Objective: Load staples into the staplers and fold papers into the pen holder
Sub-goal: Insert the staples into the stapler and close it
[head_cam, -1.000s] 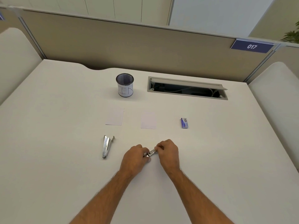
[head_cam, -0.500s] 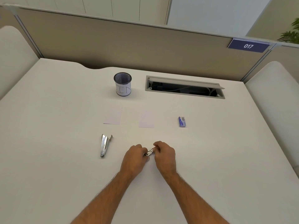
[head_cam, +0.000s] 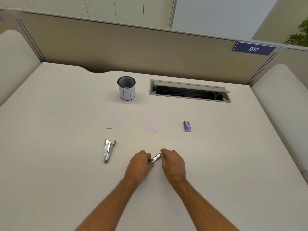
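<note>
Left hand [head_cam: 140, 164] and right hand [head_cam: 173, 162] each pinch an end of the small silver metal stapler [head_cam: 155, 157] just above the desk at 6 o'clock, likely steadying it for loading; blue staple box [head_cam: 187, 126] sits at 2 o'clock.

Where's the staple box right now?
In the head view, the staple box lies on the desk's right side, right of the two papers and below the cable tray.

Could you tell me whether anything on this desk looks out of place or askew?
Nothing spilled or damaged. The spare stapler lies hinged open, and the cable hatch behind stands open. Both papers lie flat.
</note>
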{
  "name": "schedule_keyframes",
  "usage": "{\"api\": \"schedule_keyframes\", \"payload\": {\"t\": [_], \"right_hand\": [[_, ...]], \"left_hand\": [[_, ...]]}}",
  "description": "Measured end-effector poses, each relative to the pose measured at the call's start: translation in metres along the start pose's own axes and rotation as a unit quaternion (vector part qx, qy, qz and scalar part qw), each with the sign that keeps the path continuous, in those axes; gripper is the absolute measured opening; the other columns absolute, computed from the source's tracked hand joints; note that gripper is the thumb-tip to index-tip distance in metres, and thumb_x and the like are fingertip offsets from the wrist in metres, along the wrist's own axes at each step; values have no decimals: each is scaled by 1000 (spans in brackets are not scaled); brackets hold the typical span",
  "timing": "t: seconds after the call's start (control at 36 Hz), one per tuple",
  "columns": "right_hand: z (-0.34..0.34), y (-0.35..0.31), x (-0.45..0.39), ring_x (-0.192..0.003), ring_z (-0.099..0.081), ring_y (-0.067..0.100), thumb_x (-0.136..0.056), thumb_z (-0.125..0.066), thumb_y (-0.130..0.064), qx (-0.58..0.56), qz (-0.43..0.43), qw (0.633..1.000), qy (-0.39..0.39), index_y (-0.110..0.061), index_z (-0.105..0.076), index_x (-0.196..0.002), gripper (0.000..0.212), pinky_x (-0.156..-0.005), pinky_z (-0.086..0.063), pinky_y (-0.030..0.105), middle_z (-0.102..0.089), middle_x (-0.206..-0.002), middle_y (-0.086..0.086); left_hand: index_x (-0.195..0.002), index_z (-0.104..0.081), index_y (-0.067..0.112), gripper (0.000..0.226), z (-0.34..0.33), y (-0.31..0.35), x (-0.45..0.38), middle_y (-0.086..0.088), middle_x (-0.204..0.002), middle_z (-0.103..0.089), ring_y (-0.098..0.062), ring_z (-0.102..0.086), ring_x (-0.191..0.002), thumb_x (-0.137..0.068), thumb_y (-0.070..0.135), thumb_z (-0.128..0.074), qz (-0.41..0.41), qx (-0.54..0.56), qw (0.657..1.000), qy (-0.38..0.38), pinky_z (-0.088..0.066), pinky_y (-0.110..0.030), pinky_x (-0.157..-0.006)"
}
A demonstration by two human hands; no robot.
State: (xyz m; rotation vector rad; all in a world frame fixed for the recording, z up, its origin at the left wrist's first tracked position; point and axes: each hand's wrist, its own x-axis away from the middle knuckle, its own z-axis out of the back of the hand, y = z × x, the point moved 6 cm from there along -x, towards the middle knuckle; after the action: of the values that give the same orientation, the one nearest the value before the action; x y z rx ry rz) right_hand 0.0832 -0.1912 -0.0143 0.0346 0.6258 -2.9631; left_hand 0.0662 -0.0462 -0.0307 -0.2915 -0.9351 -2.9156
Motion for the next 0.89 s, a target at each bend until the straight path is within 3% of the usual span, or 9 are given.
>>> {"api": "schedule_keyframes", "payload": {"t": [0.17,0.22,0.31,0.44,0.56,0.64,0.72,0.78,0.89], "right_hand": [[5,15,0,-85,-63,21,-100,-55,-17,-161,-123,979,13,-15,-69,-103,14,-78,-51,36,-70,-89,-2],[4,23,3,-84,-66,17,-95,-65,-22,-242,-206,948,16,-13,-70,-106,15,-78,-53,31,-71,-88,-4],[-3,28,8,-74,-74,17,-87,-77,-29,-367,-282,887,-9,-13,-67,-108,28,-80,-62,41,-74,-81,-2],[-15,18,12,-85,-78,25,-83,-81,-21,-517,-302,798,-61,-13,-65,-116,38,-85,-64,43,-79,-90,10],[-15,8,11,-88,-76,30,-85,-76,-6,-603,-298,738,-65,-10,-66,-115,32,-86,-63,43,-77,-98,19],[-8,2,10,-94,-74,40,-88,-70,2,-629,-282,722,-63,3,-67,-111,23,-83,-64,40,-74,-97,24],[-5,1,7,-96,-75,41,-91,-66,4,-641,-270,715,-69,2,-64,-117,26,-83,-63,41,-76,-101,24],[-4,1,5,-91,-75,40,-92,-65,5,-648,-262,711,-74,2,-63,-120,29,-84,-63,45,-75,-103,27],[-2,2,3,-84,-73,39,-91,-67,5,-643,-244,722,-76,-3,-63,-122,33,-86,-61,48,-75,-99,25]], "left_hand": [[-95,-66,10,17,-1,-1,3,-1,-94,-59,-22,-57,-89,-94,24,-58,-5,-8,1000,4,-42,-31,-73],[-96,-65,9,17,-2,-1,5,-2,-96,-60,-22,-56,-91,-94,24,-56,-9,-13,1000,4,-41,-31,-74],[-96,-64,9,18,-3,-1,8,-2,-95,-59,-21,-54,-91,-96,24,-54,-10,-12,1000,8,-42,-31,-75],[-89,-60,12,20,-1,2,12,4,-86,-51,-18,-47,-84,-95,30,-56,-5,14,999,31,-35,-29,-70],[-90,-61,21,25,5,9,14,7,-88,-59,-17,-52,-89,-97,42,-50,-26,-52,997,45,-30,-32,-79],[-89,-63,19,26,13,17,18,7,-81,-64,-18,-57,-80,-96,41,-51,-31,-24,998,49,-40,-34,-78],[-94,-59,16,22,15,21,24,6,-66,-59,-17,-57,-57,-97,37,-53,-5,75,997,20,-48,-32,-52],[-98,-54,19,19,13,22,26,4,-62,-58,-16,-55,-48,-97,38,-54,10,111,994,-5,-50,-34,-45],[-100,-53,21,14,12,24,26,-1,-65,-63,-22,-62,-49,-92,30,-58,34,149,987,-47,-53,-32,-41]]}}
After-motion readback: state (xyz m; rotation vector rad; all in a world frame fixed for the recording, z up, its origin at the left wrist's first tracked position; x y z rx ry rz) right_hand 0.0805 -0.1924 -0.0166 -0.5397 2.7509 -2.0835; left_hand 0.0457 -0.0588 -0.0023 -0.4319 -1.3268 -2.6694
